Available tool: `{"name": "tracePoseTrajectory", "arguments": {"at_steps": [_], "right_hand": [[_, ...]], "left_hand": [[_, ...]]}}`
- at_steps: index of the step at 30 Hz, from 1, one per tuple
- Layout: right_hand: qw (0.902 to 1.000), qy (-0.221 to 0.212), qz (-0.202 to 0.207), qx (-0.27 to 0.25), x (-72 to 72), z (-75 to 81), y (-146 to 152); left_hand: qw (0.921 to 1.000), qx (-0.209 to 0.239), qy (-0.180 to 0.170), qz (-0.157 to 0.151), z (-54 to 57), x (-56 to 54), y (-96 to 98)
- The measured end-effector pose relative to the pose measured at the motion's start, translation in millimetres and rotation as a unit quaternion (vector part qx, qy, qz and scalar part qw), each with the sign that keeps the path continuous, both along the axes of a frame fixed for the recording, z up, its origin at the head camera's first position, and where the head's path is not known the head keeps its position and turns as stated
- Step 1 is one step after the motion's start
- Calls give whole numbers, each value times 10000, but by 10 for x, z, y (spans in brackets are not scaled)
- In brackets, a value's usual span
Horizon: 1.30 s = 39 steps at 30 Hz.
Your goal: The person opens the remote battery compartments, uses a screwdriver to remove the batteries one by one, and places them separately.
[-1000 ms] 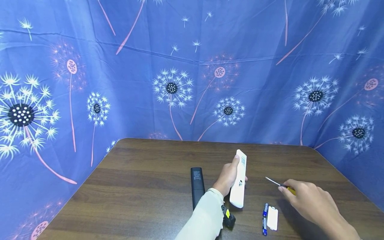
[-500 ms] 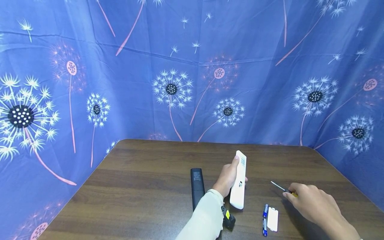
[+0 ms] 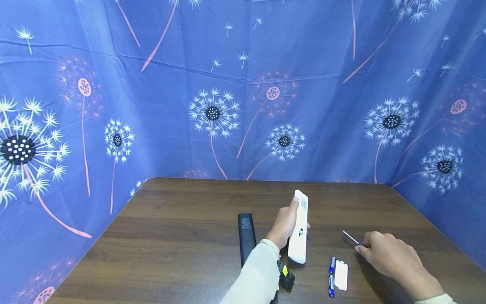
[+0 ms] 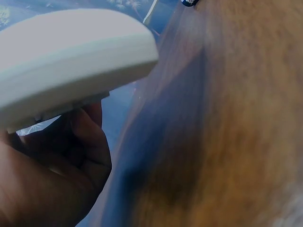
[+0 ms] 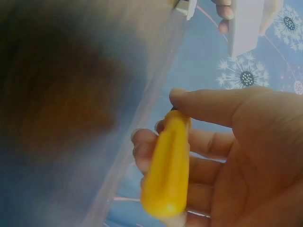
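My left hand [image 3: 284, 223] grips a long white remote control [image 3: 299, 236], held tilted above the table. Its visible side carries a small printed label and a dark mark or opening lower down. In the left wrist view the fingers of the left hand [image 4: 57, 165] curl under the white remote [image 4: 80, 52]. Off to the right, my right hand [image 3: 392, 255] holds a screwdriver [image 3: 351, 237] whose metal shaft points left, apart from the remote. The right wrist view shows its yellow handle [image 5: 168, 170] between thumb and fingers.
Two blue batteries [image 3: 331, 276] lie end to end beside a small white cover [image 3: 341, 275], between the hands. A black remote control [image 3: 247, 238] lies left of my left forearm, partly hidden by the sleeve. A black-and-yellow object [image 3: 285, 274] is at the left wrist. Patterned blue cloth [image 3: 243, 105] surrounds the wooden table.
My right hand has drawn the screwdriver slightly rightward and nearer, and its yellow handle is now hidden in the head view. The left hand keeps its hold; the head view has shifted a little right.
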State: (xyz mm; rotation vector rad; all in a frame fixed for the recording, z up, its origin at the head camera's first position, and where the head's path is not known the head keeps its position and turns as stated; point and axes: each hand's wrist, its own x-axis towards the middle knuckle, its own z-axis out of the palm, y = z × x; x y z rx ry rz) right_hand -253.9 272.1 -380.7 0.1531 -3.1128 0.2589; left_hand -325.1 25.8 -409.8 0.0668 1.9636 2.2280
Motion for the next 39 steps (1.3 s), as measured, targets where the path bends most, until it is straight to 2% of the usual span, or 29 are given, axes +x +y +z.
{"name": "tracePoseTrajectory", "arguments": {"at_steps": [8,13,23,30,35,39], "right_hand": [[9996,-228,-152,22,-21,-5,-33],[9996,-220,-195,11,-28,-25,21],[9992,-312,-244,44,-50,-41,51],[9981,-542,-222,214,-57,-54,38],[9988,-412,-169,227,-59,-54,38],[9992,-298,-140,247,-52,-37,24]], "left_hand": [[9999,39,106,120,1,-10,1],[9998,16,96,192,-4,-11,35],[10000,19,19,28,-10,-12,6],[9999,77,80,21,-27,-25,31],[9999,128,92,3,-25,-28,38],[9999,-40,162,35,-25,-33,33]]}}
